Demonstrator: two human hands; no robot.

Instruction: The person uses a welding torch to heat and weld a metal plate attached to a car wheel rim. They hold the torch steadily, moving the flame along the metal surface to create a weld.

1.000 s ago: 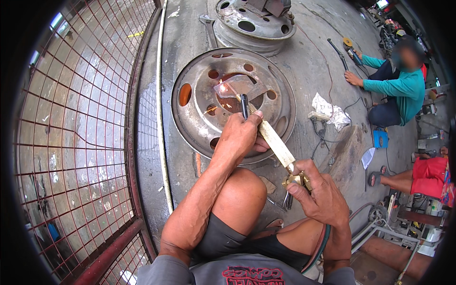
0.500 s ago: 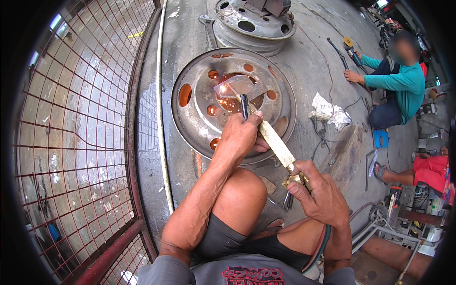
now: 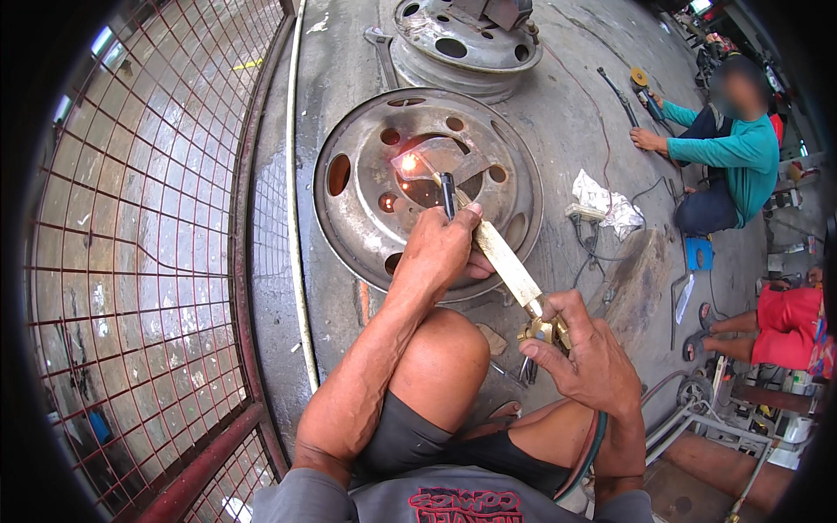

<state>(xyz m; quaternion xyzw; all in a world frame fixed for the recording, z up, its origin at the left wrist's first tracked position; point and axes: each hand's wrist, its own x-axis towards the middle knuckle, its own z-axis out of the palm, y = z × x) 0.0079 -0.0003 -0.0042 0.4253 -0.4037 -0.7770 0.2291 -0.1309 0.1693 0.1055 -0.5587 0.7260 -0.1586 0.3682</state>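
My left hand (image 3: pixel 438 248) is closed around the front of a cutting torch (image 3: pixel 509 266), beside a short black cylinder (image 3: pixel 447 197) that stands up from the grip. At the torch's far end, a bright glowing spot shows through a see-through flat piece (image 3: pixel 404 164) over the middle of a steel truck wheel rim (image 3: pixel 349 213). The rim lies flat on the floor in front of me. My right hand (image 3: pixel 586 357) holds the torch's rear end, its thumb and fingers at the brass valves (image 3: pixel 542 331). Hoses run down past my right wrist.
Behind the first rim lies a second wheel rim (image 3: pixel 462 74) with a metal block on it, next to a wrench (image 3: pixel 381 54). A red mesh fence (image 3: pixel 240 218) stands at left. At right, a co-worker (image 3: pixel 737 166) squats with an angle grinder (image 3: pixel 645 91). A white cloth (image 3: pixel 606 205) lies between us.
The orange glow in the rim's holes has dimmed, and fewer sparks show. My right fingers have shifted slightly at the valves. At right, more of the legs of a person in red shorts shows.
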